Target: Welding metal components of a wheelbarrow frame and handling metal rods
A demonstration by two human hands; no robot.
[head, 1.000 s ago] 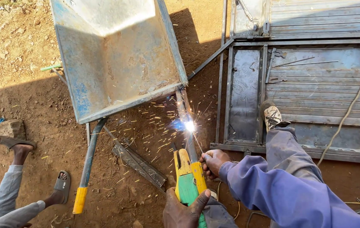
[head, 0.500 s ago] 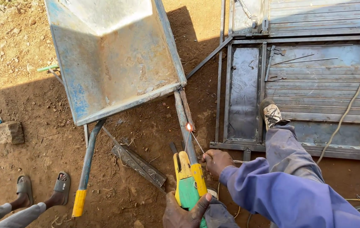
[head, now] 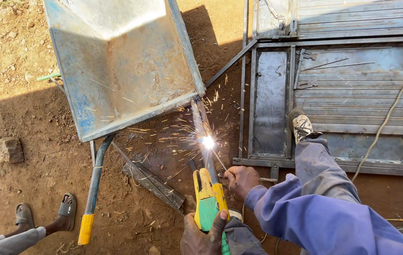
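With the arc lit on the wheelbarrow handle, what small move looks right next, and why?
Probably hold the right hand steady and feed the rod tip slowly along the handle tube. The arc burns right on it, sparks spray outward, and the left hand braces the yellow-green tool beside the tube.

You're in an open-air welding yard, not a shop floor: bare red dirt ground, steel gate frame laid flat, wheelbarrow tipped for repair, weld sparks flying, scrap metal strip and a stone block lying loose.
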